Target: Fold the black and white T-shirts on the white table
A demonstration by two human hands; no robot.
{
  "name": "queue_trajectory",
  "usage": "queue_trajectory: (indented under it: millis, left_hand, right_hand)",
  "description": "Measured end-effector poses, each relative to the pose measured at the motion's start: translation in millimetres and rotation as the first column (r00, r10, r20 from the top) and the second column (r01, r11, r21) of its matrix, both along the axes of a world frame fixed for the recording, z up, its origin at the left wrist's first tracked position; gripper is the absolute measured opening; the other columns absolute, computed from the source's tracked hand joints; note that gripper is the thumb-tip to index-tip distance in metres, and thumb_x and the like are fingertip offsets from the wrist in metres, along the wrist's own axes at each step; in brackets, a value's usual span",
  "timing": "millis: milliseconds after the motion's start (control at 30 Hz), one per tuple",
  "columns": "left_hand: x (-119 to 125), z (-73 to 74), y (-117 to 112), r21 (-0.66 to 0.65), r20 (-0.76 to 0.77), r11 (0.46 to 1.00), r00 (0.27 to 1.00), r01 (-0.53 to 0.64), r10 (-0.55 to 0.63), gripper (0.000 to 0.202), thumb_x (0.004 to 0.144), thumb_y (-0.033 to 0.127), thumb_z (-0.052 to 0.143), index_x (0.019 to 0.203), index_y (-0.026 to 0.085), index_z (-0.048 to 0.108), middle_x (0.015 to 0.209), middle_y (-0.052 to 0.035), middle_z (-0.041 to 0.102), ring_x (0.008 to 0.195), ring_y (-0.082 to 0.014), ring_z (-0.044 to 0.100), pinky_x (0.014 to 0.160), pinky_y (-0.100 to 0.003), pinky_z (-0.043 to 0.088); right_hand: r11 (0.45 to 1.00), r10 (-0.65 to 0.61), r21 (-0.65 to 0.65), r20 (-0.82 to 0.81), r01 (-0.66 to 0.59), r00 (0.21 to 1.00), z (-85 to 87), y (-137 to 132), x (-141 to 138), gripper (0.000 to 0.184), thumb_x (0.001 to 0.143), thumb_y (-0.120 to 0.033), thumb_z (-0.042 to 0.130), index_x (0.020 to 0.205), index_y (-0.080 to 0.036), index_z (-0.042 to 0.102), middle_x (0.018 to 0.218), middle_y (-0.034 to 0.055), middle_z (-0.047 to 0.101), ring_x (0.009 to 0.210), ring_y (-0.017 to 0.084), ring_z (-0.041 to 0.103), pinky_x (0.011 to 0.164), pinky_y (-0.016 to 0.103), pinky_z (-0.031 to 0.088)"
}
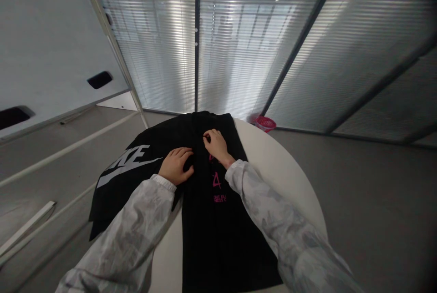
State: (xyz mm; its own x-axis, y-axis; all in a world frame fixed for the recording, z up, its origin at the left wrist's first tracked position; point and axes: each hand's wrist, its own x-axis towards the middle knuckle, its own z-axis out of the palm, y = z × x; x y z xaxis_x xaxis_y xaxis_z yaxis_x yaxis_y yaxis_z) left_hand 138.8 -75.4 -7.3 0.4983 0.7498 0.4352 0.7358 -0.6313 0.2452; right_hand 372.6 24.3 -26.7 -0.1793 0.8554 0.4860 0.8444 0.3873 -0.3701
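Observation:
A black garment [218, 238], with two long parts like trouser legs, lies over a round white table [283, 165]. Its left part bears a large grey NIKE print and hangs past the table's left edge; pink lettering runs down the right part. My left hand [175, 165] rests on the cloth near the middle, fingers curved and thumb spread apart. Slightly farther off and to the right, my right hand [216, 145] pinches the black cloth between thumb and forefinger. The fold under the fingertips is hard to make out against the dark fabric.
Behind the table stands a glass wall with blinds [232, 47]. On the floor beyond its far right edge is a pink basket [265, 123]. To the left are a white panel [51, 33] and a frame with pale rails [68, 149].

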Motion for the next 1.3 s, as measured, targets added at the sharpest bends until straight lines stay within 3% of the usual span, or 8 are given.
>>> queue_trajectory:
  millis: [167, 333, 567, 800, 933, 1033, 1167, 1300]
  left_hand:
    - [0, -1.7, 0, -0.028, -0.015, 0.997, 0.997, -0.076, 0.075, 0.037, 0.093, 0.036, 0.071, 0.128, 0.025, 0.068, 0.134, -0.0093, 0.075, 0.122, -0.0335, 0.07, 0.108, -0.051, 0.051]
    - [0, -1.7, 0, -0.005, -0.011, 0.992, 0.992, -0.128, 0.128, 0.03, 0.097, 0.04, 0.069, 0.122, 0.025, 0.069, 0.124, -0.0086, 0.077, 0.114, -0.0321, 0.072, 0.101, -0.05, 0.052]
    - [-2, -4.8, 3, -0.008, 0.021, 0.985, 0.985, -0.17, 0.17, 0.023, 0.099, 0.042, 0.069, 0.115, 0.026, 0.07, 0.116, -0.0075, 0.077, 0.107, -0.0304, 0.072, 0.096, -0.047, 0.051]
    - [-1, -2.7, 2, -0.043, -0.02, 0.982, 0.983, -0.185, 0.184, 0.024, 0.099, 0.041, 0.067, 0.116, 0.025, 0.069, 0.117, -0.007, 0.076, 0.108, -0.03, 0.07, 0.098, -0.046, 0.05]
    - [-1, -0.6, 1, -0.058, -0.023, 0.98, 0.982, -0.191, 0.19, 0.025, 0.099, 0.041, 0.067, 0.118, 0.025, 0.069, 0.117, -0.0066, 0.075, 0.11, -0.03, 0.07, 0.098, -0.046, 0.05]
    - [0, 0.2, 1, -0.061, -0.022, 0.979, 0.981, -0.194, 0.193, 0.024, 0.099, 0.041, 0.067, 0.117, 0.025, 0.068, 0.118, -0.0066, 0.075, 0.11, -0.0298, 0.069, 0.099, -0.047, 0.049]
    - [0, -1.3, 1, -0.054, -0.021, 0.979, 0.98, -0.199, 0.198, 0.024, 0.1, 0.041, 0.066, 0.118, 0.025, 0.068, 0.119, -0.0069, 0.075, 0.11, -0.0295, 0.069, 0.097, -0.046, 0.049]
    - [-1, -3.5, 2, -0.051, -0.016, 0.979, 0.98, -0.199, 0.199, 0.025, 0.099, 0.04, 0.068, 0.118, 0.025, 0.067, 0.118, -0.0069, 0.074, 0.11, -0.0297, 0.069, 0.098, -0.047, 0.049]
  right_hand:
    - [0.994, 0.087, -0.076, 0.15, -0.076, 0.985, 2.9, 16, 14, 0.008, 0.103, -0.026, 0.066, 0.108, -0.023, 0.072, 0.111, 0.0081, 0.073, 0.107, 0.027, 0.064, 0.097, 0.038, 0.047]
    - [0.985, 0.16, -0.098, 0.25, -0.14, 0.955, 5.0, 22, 20, 0.013, 0.106, -0.023, 0.061, 0.103, -0.023, 0.073, 0.108, 0.0097, 0.075, 0.104, 0.027, 0.065, 0.096, 0.039, 0.044]
    - [0.992, 0.128, -0.03, 0.294, -0.125, 0.947, 12.6, 17, 28, 0.025, 0.107, -0.018, 0.05, 0.11, -0.018, 0.074, 0.111, 0.0178, 0.074, 0.112, 0.034, 0.062, 0.102, 0.044, 0.042]
    - [0.984, 0.054, -0.179, 0.267, -0.006, 0.962, 30.0, 26, 16, 0.019, 0.108, -0.033, 0.055, 0.113, -0.023, 0.071, 0.102, 0.0065, 0.078, 0.091, 0.024, 0.07, 0.085, 0.033, 0.046]
    - [0.994, -0.007, -0.108, 0.223, 0.032, 0.975, 38.4, 48, -2, 0.028, 0.106, -0.041, 0.06, 0.125, -0.022, 0.067, 0.119, 0.0091, 0.077, 0.108, 0.025, 0.07, 0.088, 0.032, 0.049]
    - [0.979, -0.106, -0.145, 0.251, 0.145, 0.962, 35.5, 62, -17, 0.042, 0.1, -0.049, 0.07, 0.127, -0.018, 0.068, 0.132, 0.015, 0.073, 0.117, 0.031, 0.068, 0.093, 0.036, 0.051]
    - [0.943, -0.168, -0.238, 0.257, 0.231, 0.952, 31.2, 72, -25, 0.027, 0.104, -0.04, 0.06, 0.115, -0.019, 0.074, 0.125, 0.0136, 0.075, 0.111, 0.028, 0.072, 0.095, 0.036, 0.051]
    - [0.952, -0.192, -0.191, 0.238, 0.239, 0.952, 34.9, 78, -14, 0.025, 0.103, -0.036, 0.059, 0.111, -0.019, 0.075, 0.119, 0.0145, 0.077, 0.11, 0.029, 0.072, 0.095, 0.036, 0.051]
